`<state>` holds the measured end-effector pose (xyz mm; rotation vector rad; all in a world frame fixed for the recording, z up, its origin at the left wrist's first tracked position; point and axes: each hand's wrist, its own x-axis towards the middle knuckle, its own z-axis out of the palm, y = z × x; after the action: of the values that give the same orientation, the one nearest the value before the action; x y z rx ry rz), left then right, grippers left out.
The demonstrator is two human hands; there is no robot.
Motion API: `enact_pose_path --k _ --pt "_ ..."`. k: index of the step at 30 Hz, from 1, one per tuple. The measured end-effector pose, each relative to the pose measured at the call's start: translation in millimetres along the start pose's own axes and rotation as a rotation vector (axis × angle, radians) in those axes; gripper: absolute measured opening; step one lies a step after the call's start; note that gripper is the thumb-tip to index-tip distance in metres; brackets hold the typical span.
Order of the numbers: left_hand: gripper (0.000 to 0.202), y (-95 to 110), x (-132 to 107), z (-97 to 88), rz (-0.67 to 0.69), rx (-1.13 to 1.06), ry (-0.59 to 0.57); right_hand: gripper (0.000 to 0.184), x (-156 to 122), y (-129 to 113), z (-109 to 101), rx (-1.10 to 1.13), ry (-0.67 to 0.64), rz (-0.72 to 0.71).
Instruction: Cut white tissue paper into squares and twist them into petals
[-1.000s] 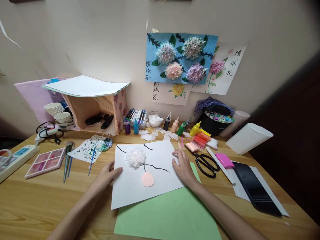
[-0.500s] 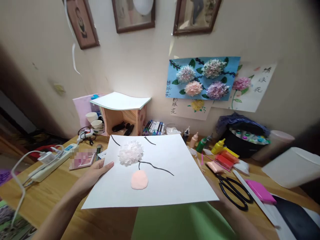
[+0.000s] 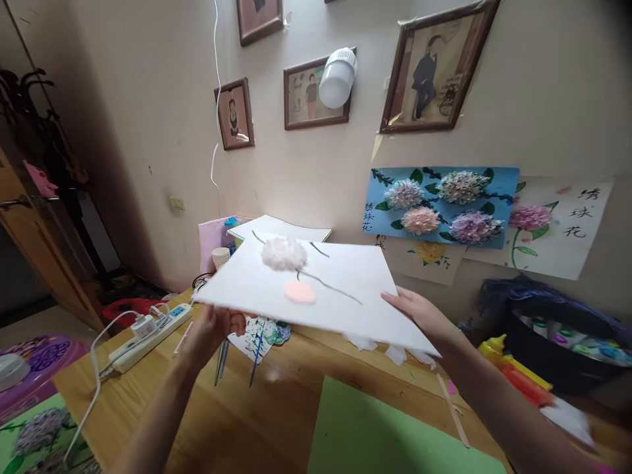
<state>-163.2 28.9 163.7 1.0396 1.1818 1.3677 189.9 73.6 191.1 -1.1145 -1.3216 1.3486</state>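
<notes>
A stiff sheet of white drawing paper [image 3: 340,316] is held up above the desk, tilted so that I see it at a low angle. On it are a fluffy white flower [image 3: 284,254], a flat peach-pink patch [image 3: 299,292] that looks like clay, and dark drawn branch lines. My left hand [image 3: 220,329] grips the sheet from below at its near left corner, fingers curled underneath. At the right edge my right hand [image 3: 415,309] pinches the sheet, thumb side on top; its other fingers are partly hidden beneath.
Green paper [image 3: 385,434] lies on the wooden desk [image 3: 247,428]. A power strip [image 3: 148,339] with plugged-in cables runs along the left edge. To the right stand a yellow bottle [image 3: 492,347] and a black basket [image 3: 513,352]. Flower pictures [image 3: 444,204] hang on the wall.
The sheet has been lifted off toward eye level and tilted flatter. My left hand has moved under its near corner; my right hand now shows at the right edge. The view has shifted up and left.
</notes>
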Motion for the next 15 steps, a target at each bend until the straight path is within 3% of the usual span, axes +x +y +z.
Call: enact_pose_path --k 3,8,11,15 --pt "0.070 -28 17 5.0 -0.016 -0.136 -0.229 0.017 51 -24 34 0.086 0.020 -0.074" --pt "0.062 -84 23 14.1 -0.123 -0.199 -0.305 0.015 124 -47 82 0.110 0.084 -0.132" --pt "0.064 -102 23 12.3 -0.175 -0.130 -0.289 0.016 139 -46 84 0.070 0.143 -0.138" --pt "0.062 -110 23 15.2 -0.167 -0.011 -0.265 0.021 112 -16 52 -0.009 0.269 -0.181"
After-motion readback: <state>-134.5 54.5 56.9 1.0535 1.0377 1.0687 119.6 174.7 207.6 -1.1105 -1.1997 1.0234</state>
